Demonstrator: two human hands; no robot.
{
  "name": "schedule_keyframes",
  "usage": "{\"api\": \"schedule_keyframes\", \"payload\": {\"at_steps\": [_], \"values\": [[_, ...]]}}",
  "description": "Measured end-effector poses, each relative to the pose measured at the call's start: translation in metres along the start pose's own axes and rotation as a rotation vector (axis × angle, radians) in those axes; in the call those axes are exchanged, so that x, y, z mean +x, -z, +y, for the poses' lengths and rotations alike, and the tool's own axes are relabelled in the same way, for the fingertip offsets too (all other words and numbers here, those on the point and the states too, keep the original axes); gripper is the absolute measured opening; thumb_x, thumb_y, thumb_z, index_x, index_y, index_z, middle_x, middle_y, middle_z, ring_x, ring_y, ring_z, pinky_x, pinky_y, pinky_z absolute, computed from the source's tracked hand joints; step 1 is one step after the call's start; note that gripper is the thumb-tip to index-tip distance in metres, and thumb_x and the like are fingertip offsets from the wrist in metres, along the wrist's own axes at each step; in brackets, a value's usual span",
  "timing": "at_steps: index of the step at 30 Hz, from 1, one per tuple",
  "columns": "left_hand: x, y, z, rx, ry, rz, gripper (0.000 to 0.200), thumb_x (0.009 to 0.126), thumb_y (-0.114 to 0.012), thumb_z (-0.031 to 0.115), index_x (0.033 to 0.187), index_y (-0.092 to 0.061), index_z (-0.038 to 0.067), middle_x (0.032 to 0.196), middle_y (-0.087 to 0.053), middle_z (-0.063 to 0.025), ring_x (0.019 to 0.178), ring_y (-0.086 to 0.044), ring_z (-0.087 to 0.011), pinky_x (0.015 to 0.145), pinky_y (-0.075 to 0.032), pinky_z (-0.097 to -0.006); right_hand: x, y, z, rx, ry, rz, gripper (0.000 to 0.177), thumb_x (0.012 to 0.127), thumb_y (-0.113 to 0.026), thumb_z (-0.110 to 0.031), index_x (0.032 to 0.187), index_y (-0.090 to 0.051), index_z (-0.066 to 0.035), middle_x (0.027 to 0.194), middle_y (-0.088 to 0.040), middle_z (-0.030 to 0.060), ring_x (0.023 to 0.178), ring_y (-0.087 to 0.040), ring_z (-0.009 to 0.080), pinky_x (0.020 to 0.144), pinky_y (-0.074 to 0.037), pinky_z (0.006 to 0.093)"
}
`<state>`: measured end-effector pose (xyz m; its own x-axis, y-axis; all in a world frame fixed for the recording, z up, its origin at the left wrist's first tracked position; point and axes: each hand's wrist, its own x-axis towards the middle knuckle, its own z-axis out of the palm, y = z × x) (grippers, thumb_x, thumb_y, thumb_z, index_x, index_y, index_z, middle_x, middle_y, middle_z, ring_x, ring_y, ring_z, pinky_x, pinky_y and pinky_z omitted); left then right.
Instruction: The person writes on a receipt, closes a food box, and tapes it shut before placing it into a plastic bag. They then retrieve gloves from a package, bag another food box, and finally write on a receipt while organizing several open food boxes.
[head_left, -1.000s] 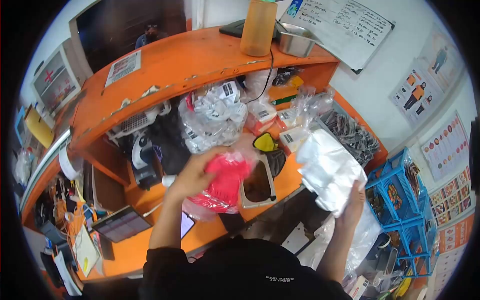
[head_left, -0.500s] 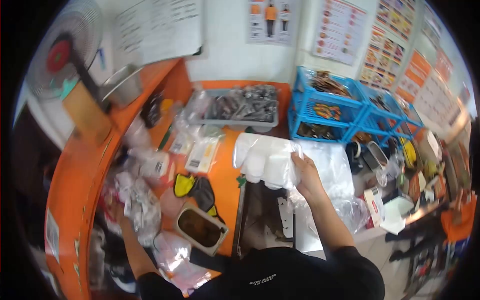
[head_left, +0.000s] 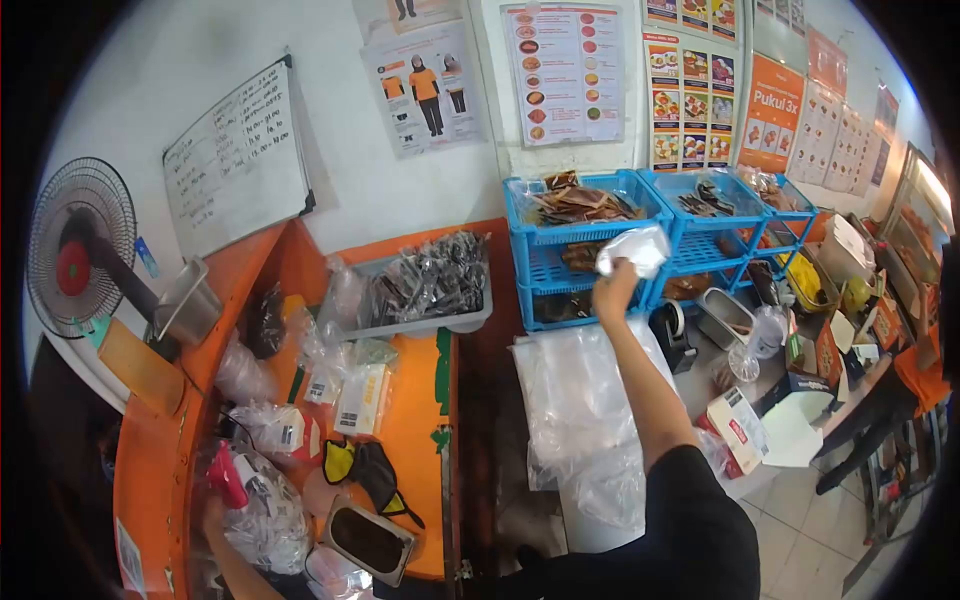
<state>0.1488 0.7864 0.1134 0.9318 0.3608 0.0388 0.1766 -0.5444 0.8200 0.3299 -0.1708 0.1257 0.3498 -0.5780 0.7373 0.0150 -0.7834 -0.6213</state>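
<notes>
My right hand (head_left: 614, 290) is reached out in front of the blue stacked baskets (head_left: 640, 210), its fingers closed on a folded white plastic bag (head_left: 638, 250). Sachets and brown packets fill the baskets behind it. Below that arm lies a stack of clear plastic sheets or bags (head_left: 575, 390) on the counter. At the lower left, my left hand (head_left: 212, 515) is beside a clear plastic bag with white contents (head_left: 265, 510); its fingers are blurred and partly hidden. A pink item (head_left: 228, 477) rests at that bag's upper edge.
A grey tray of wrapped black items (head_left: 400, 325) stands at the back. On the orange counter (head_left: 415, 400) lie a yellow-black mask (head_left: 375, 475) and a rectangular metal container (head_left: 368, 540). A tape dispenser (head_left: 672, 335) is right of the sheets. A fan (head_left: 82, 245) stands left.
My right hand has carried the white plastic bag forward and right, from above the counter gap to the blue baskets. The view has turned right and up. My left hand remains by the bag.
</notes>
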Motion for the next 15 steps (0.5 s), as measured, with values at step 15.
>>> {"api": "schedule_keyframes", "payload": {"at_steps": [15], "values": [[-0.104,-0.101,0.147,0.920,0.365,0.702,0.062,0.081,-0.058,0.041,0.132,-0.046,0.008,0.128,-0.052,-0.0213,0.122,-0.045,-0.0384,0.103,-0.023,-0.0591,0.038,-0.096,-0.002,-0.388,0.454,-1.401,0.050,0.089,-0.041,-0.043,0.117,-0.061,-0.006,0.131,-0.051,0.0179,0.119,-0.050,0.0329,0.105,-0.025,0.0558]]}}
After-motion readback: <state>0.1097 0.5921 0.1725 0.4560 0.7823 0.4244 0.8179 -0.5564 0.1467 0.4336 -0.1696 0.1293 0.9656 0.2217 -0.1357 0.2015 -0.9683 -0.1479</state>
